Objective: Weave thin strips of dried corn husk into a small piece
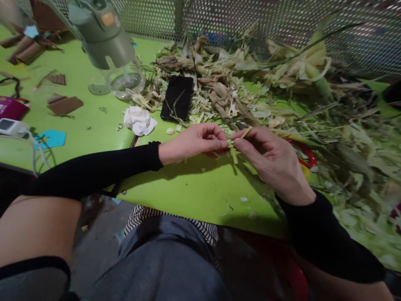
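Note:
Between my fingertips is a small pale-green woven piece of husk strips (pixel 233 154), with one short end hanging down and another sticking up at the right. My left hand (pixel 203 141) pinches its left side, thumb and forefinger together. My right hand (pixel 271 156) grips the other side between thumb and fingers. Both hands are just above the green table (pixel 200 192). Beyond them lies a heap of corn husks (pixel 219 90), some dry and brown, others green. Red-handled scissors (pixel 308 156) lie partly hidden beside my right hand.
A black phone (pixel 177 98) rests against the husk heap. A crumpled white tissue (pixel 139 120) and a large water bottle (pixel 106 42) stand to the left. Brown cardboard pieces (pixel 65 104), blue paper (pixel 52 139) and a white cable (pixel 34 146) lie further left. A perforated metal screen (pixel 150 21) borders the back.

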The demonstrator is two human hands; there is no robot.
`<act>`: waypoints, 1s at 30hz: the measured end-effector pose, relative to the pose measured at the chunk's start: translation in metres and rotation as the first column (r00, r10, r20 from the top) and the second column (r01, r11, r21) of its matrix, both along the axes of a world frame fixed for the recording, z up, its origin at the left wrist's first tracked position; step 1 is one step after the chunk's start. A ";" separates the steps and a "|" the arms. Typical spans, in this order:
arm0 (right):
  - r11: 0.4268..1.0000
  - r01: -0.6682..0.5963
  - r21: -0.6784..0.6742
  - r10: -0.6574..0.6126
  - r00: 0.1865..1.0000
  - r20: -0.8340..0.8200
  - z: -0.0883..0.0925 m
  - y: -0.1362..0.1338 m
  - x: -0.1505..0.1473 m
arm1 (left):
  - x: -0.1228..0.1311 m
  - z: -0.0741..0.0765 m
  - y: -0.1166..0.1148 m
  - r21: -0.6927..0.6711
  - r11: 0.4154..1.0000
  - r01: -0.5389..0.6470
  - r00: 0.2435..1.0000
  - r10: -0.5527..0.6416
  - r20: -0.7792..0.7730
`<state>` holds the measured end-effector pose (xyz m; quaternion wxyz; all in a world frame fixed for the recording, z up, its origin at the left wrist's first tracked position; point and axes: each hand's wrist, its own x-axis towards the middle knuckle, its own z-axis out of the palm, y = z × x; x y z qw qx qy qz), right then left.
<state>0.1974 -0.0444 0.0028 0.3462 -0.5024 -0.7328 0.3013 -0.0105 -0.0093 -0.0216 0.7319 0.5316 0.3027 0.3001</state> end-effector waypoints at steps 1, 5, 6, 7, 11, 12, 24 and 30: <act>1.000 0.000 0.003 0.000 1.000 -0.019 0.001 -0.001 -0.001 | 0.000 0.001 0.000 0.011 1.000 0.013 1.000 -0.013 -0.021; 0.996 0.089 -0.030 -0.093 0.980 -0.176 -0.001 -0.003 -0.001 | -0.002 0.008 0.000 0.023 0.998 0.058 0.996 -0.057 -0.069; 0.993 0.112 -0.045 -0.119 0.971 -0.209 -0.002 -0.003 -0.002 | -0.002 0.010 0.001 0.018 0.998 0.062 0.996 -0.060 -0.070; 0.991 0.121 -0.063 -0.133 0.963 -0.236 -0.003 -0.003 -0.001 | -0.003 0.012 0.001 0.012 0.998 0.063 0.996 -0.062 -0.069; 0.988 0.114 -0.104 -0.144 0.927 -0.347 -0.003 0.000 0.001 | -0.009 0.014 0.003 -0.037 0.997 0.063 0.997 -0.065 -0.052; 0.988 0.123 -0.096 -0.150 0.916 -0.371 -0.002 0.001 0.002 | -0.012 0.014 0.003 -0.050 0.997 0.061 0.997 -0.063 -0.045; 0.975 0.134 0.176 -0.081 0.957 -0.278 -0.007 -0.001 0.003 | -0.024 0.021 0.002 0.051 0.991 0.125 0.991 -0.123 -0.051; 0.935 -0.014 0.355 0.011 1.000 0.009 -0.007 -0.008 -0.005 | -0.017 0.024 -0.006 0.236 0.954 0.185 0.976 -0.149 -0.161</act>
